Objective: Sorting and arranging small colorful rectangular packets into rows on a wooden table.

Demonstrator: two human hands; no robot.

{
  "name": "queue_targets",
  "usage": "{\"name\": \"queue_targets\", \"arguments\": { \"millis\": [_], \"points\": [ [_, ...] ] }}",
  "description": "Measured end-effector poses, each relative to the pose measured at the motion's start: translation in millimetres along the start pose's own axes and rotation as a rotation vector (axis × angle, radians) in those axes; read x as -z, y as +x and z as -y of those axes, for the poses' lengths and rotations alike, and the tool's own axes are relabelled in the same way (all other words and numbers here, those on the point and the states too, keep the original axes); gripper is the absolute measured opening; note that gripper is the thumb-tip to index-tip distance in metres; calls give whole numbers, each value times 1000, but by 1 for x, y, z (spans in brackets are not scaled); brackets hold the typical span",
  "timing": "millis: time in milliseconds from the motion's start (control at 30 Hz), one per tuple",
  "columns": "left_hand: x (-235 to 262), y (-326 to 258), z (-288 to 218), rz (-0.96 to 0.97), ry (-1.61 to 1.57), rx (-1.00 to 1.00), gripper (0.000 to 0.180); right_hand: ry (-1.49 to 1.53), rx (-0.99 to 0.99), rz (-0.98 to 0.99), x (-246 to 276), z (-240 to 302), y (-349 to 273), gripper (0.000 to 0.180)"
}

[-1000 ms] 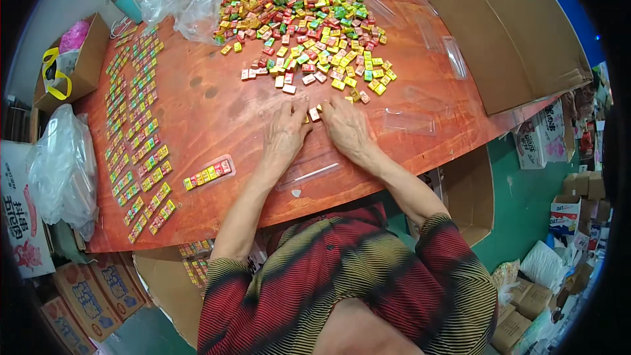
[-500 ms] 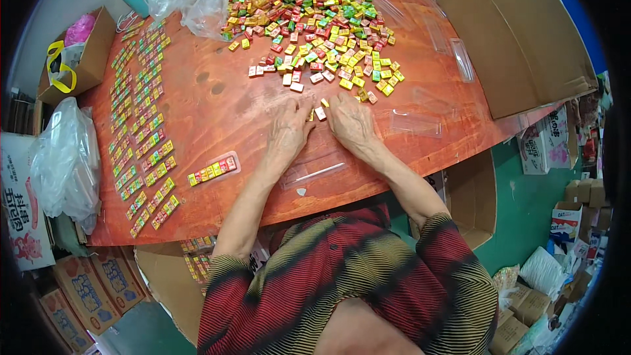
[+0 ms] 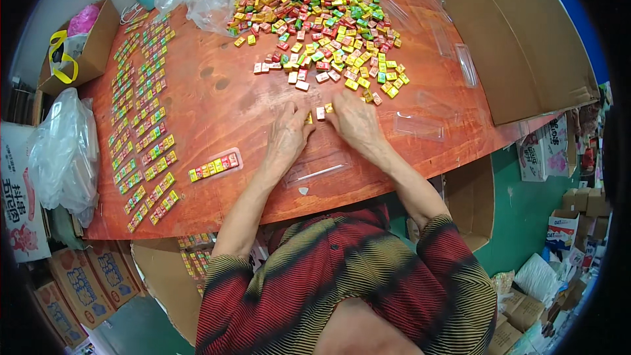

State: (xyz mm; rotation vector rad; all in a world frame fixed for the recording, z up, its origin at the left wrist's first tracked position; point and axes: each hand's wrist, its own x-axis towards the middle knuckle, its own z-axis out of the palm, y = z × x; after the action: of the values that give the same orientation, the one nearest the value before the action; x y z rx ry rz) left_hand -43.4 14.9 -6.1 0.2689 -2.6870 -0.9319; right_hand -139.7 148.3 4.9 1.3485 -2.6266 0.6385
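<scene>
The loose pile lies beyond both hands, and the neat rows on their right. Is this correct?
Wrong side: the head view shows the neat rows on the left. The loose pile lies beyond the left hand and the right hand.

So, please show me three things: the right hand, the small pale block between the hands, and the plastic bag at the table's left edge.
Right hand (image 3: 355, 121): head view, back of the hand.
Pale block (image 3: 321, 114): head view, its pale face.
Plastic bag (image 3: 63, 151): head view, its crumpled middle.
</scene>
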Motion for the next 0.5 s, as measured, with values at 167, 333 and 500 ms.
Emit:
{"name": "queue_targets", "arguments": {
  "millis": [167, 333, 500],
  "points": [
    [0, 2, 1, -15, -44, -22, 36, 71, -6, 110, -2, -11, 4, 25],
    [0, 8, -5, 12, 8, -58, 36, 19, 89, 93, -6, -6, 7, 20],
    [2, 3, -4, 32, 14, -21, 32, 189, 24, 220, 4, -5, 36, 16]
  ]
}}
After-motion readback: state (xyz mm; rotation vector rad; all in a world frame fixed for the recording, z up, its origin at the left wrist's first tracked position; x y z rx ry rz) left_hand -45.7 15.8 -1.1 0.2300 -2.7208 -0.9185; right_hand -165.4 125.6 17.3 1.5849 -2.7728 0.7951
